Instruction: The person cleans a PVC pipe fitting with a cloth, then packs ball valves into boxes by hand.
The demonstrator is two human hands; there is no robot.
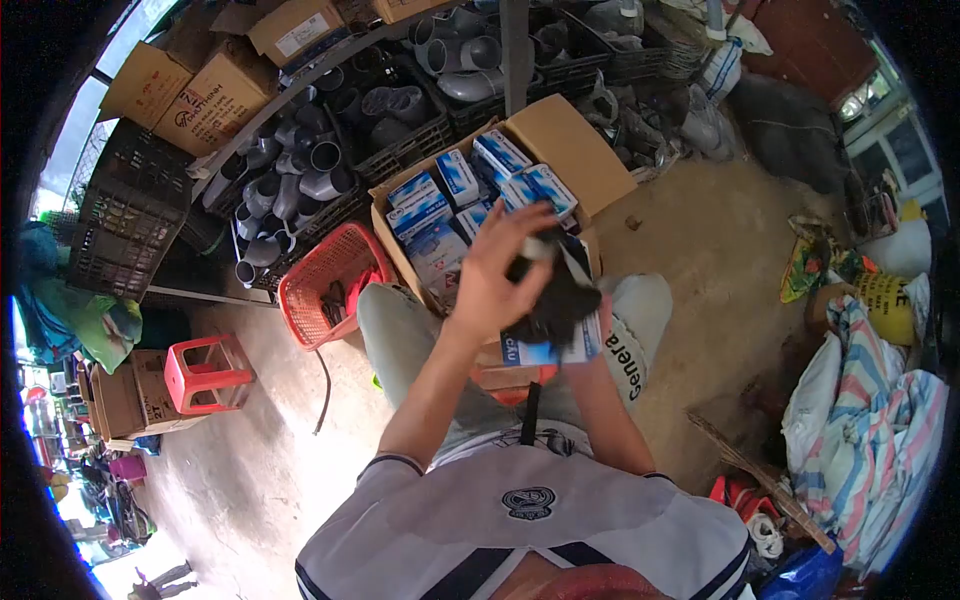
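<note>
In the head view, my left hand (500, 270) is over the near edge of the open cardboard box (570, 150), its fingers curved around a dark, blurred item (560, 295). Below that item, my right hand (588, 365) is mostly hidden; it holds a blue and white small box (540, 353) from the right side. Inside the cardboard box lie several blue and white small boxes (420, 205). What the dark item is cannot be made out.
A red basket (335, 262) stands left of the cardboard box. Crates of grey pipe fittings (300, 185) are behind it. Further left are a red stool (208, 373) and cartons (140, 395). Striped sacks (870, 440) and a stick (760, 480) lie at the right.
</note>
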